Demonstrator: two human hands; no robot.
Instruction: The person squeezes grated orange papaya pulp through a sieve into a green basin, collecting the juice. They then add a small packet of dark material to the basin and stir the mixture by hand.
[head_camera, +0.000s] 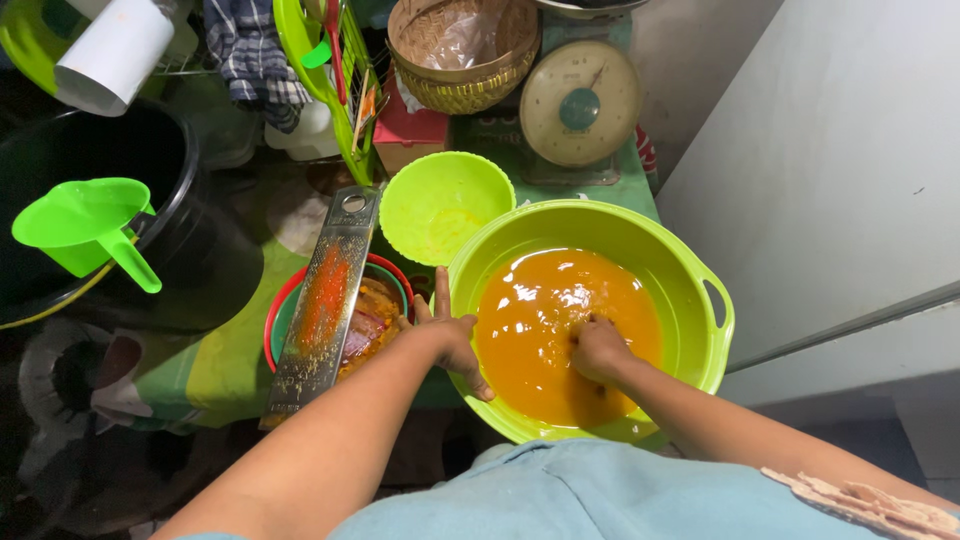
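A large lime-green basin (700, 300) with side handles holds opaque orange liquid (545, 300). My left hand (450, 335) grips the basin's near-left rim, thumb up and fingers over the edge. My right hand (598, 350) is in the liquid near the middle, fingers curled under the surface; what it holds is hidden. Left of the basin a long metal grater (325, 305), smeared orange, lies across a red-rimmed bowl (280, 310) with orange pulp.
A smaller green bowl (440, 205) sits behind the basin. A kitchen scale (580, 105), a woven basket (462, 50) and a green rack (325, 75) stand at the back. A black bucket (200, 250) with a green scoop (85, 225) is at left. A white wall (830, 170) is at right.
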